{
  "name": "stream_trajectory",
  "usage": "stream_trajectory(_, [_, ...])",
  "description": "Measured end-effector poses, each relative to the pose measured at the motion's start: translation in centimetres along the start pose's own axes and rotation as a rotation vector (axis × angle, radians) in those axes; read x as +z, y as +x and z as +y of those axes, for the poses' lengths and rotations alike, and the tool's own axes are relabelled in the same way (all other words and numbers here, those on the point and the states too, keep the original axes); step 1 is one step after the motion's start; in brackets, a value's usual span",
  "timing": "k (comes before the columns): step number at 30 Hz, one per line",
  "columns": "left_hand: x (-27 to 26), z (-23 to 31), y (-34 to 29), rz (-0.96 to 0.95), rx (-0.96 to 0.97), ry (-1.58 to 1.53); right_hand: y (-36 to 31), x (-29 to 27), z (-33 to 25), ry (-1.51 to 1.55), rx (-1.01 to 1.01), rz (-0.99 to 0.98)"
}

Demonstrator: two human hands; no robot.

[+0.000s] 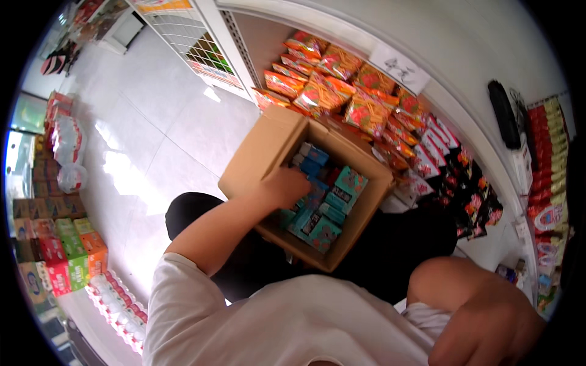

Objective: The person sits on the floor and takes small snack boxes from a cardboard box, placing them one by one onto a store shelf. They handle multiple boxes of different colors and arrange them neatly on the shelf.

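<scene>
The grip of the left hand (290, 188) has its back to the camera; its fingertips are hidden, so I cannot tell whether it is grasping something or released. The right hand (488, 332) is well apart, below and right of the grip, its fingers too unclear to read.

Pale floor (177, 134) spreads left of the grip. A white shelf (455, 105) stands beyond it, to the upper right. The open carton (259, 152) surrounds the grip, its flap at the upper left. Orange packets (323, 94) lie above and right of the grip, past the carton's far wall. Inside the carton, teal boxes (322, 235) sit right of and below the grip, and blue boxes (312, 160) just above and right.

A box is probably best pinched across its narrow sides and drawn straight out of the opening, without dragging its neighbours or snagging the wall.

The nearest teal box turns its printed animal face toward the camera; the narrower ones beside it appear to run, long axis, from upper left to lower right.
</scene>
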State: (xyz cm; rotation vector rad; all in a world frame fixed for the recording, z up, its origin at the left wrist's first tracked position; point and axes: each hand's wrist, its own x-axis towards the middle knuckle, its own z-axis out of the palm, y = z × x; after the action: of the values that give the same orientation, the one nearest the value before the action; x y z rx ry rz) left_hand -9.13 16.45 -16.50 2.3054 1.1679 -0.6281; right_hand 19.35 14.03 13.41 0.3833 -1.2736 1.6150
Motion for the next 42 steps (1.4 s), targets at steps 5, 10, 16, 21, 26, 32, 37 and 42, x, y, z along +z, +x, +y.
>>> stream_trajectory(5, [-2.8,-0.8,-1.6,0.202,0.106,-0.114,-0.7,-0.6,-1.1,-0.007,0.003,-0.017])
stream_trajectory(10, [-3.2,-0.3,-4.1,0.587,0.148,-0.168,-1.1,-0.4,-2.3,0.001,0.007,-0.024])
stream_trajectory(16, [-3.1,0.0,-6.2,0.790,0.060,-0.561,-1.2,0.8,-3.4,0.023,0.010,-0.035])
stream_trajectory(21, [-3.4,0.6,-7.0,0.689,-0.053,-0.833,-0.9,2.0,-3.9,0.048,0.013,-0.043])
stream_trajectory(26, [-3.0,1.6,-8.2,0.509,-0.140,-1.048,-0.3,2.4,-3.5,0.126,0.068,-0.009])
stream_trajectory(32, [-3.6,3.7,-9.3,0.389,-0.174,-0.896,1.3,-1.1,-1.3,0.167,0.248,0.311])
stream_trajectory(37, [-7.1,3.3,-10.3,0.637,-0.097,-0.860,0.3,-5.3,4.0,-0.753,0.492,0.345])
stream_trajectory(42, [-9.1,0.1,-9.6,0.787,0.051,-1.534,-3.9,-10.6,12.5,-1.162,0.897,-0.035])
